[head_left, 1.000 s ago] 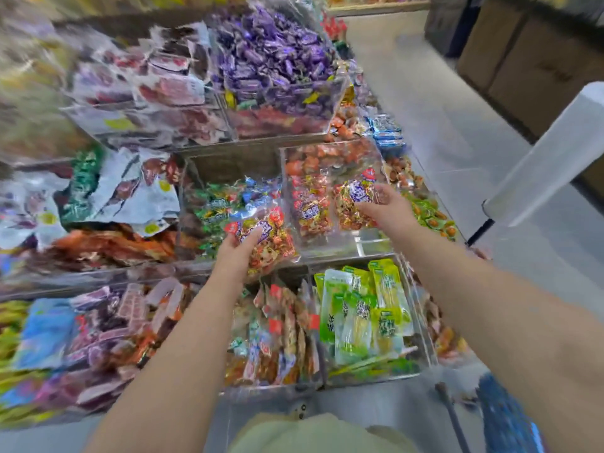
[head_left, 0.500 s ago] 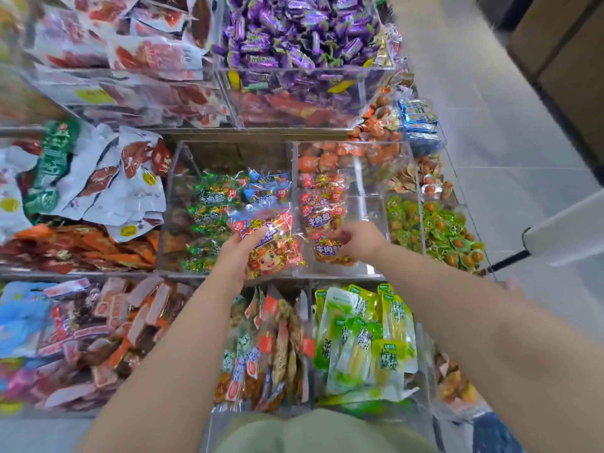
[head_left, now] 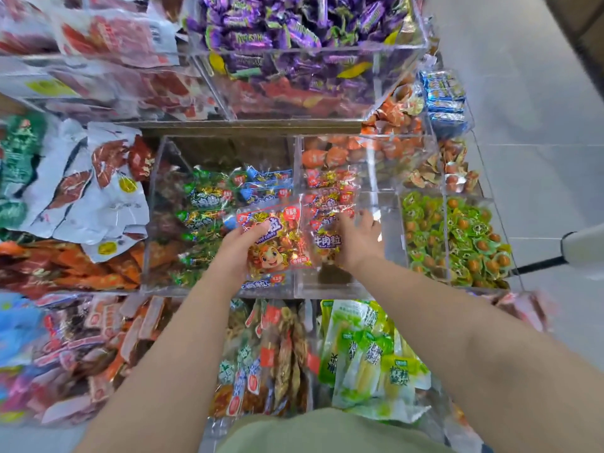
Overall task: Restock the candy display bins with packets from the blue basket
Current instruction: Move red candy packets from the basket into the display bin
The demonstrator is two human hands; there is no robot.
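**Red packet held over the bins**

My left grip (head_left: 237,253) is curled round a red packet (head_left: 277,246), thumb on its face, holding it over the front of the left bin (head_left: 156,204), which has green and blue packets in it. Just beside it, my right grip (head_left: 359,243) is down in the right bin (head_left: 389,220). Its fingers lie on the stack (head_left: 330,197) of red packets there; I cannot tell whether it holds one.

Packet (head_left: 277,246) in left hand (head_left: 233,253) above one bin (head_left: 153,223), right hand (head_left: 358,243) inside adjoining bin (head_left: 387,207) to its right
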